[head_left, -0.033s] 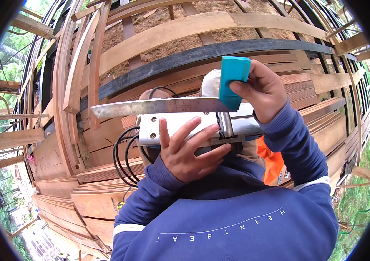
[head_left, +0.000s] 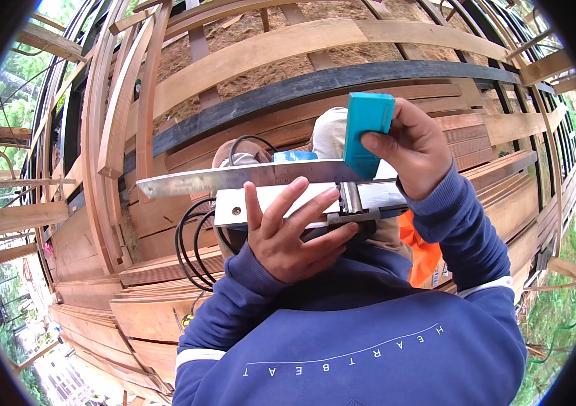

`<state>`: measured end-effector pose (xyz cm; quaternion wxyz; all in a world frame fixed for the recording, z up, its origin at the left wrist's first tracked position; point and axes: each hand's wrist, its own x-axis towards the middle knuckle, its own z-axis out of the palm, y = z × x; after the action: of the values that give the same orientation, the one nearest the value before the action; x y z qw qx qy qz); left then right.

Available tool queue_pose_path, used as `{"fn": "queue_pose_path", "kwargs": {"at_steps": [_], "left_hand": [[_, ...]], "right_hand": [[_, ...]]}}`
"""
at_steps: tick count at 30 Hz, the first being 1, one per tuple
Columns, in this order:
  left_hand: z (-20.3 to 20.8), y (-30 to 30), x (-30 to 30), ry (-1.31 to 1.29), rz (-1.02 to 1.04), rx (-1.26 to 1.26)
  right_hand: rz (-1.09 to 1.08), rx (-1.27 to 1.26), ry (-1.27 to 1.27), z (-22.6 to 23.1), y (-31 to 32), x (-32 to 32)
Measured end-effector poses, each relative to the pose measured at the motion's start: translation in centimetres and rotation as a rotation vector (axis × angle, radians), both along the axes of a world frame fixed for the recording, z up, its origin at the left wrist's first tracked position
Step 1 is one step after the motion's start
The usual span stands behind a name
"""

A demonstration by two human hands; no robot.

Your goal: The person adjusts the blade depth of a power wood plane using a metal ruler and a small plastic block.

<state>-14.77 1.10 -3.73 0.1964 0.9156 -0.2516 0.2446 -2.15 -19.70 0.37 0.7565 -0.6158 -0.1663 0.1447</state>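
Observation:
An electric hand planer lies upside down across my lap, its pale metal sole (head_left: 229, 211) facing up and its cutter drum (head_left: 350, 198) showing near the middle. My left hand (head_left: 294, 233) rests on it with the fingers spread. In my right hand (head_left: 420, 149) is a try square, gripped by its teal handle (head_left: 371, 132) between thumb and fingers. The square's steel blade (head_left: 254, 174) stretches leftward along the sole's far edge. Whether the blade touches the sole, I cannot tell. A bit of blue planer body (head_left: 294, 156) shows beyond the blade.
Black cable (head_left: 183, 243) loops at the planer's left end. Orange cloth (head_left: 420, 247) lies by my right side. Stacked wooden boards (head_left: 159, 318) surround me, and a dark beam (head_left: 261, 88) crosses ahead. Upright timbers (head_left: 122, 115) stand on the left.
My right hand has shifted the try square slightly toward me, its blade's left end dropping lower. More blue planer body shows behind the blade. My left hand has barely moved.

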Motion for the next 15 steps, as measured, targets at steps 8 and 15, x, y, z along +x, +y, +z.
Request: {"fn": "queue_pose_path", "kwargs": {"at_steps": [8,15], "left_hand": [[0.2,0.1,0.3,0.025,-0.016,0.008],[0.7,0.1,0.6,0.043,-0.030,-0.026]], "right_hand": [[0.016,-0.091,0.047,-0.3,0.1,-2.1],[0.018,-0.089,0.050,-0.4,0.3,-2.2]]}}
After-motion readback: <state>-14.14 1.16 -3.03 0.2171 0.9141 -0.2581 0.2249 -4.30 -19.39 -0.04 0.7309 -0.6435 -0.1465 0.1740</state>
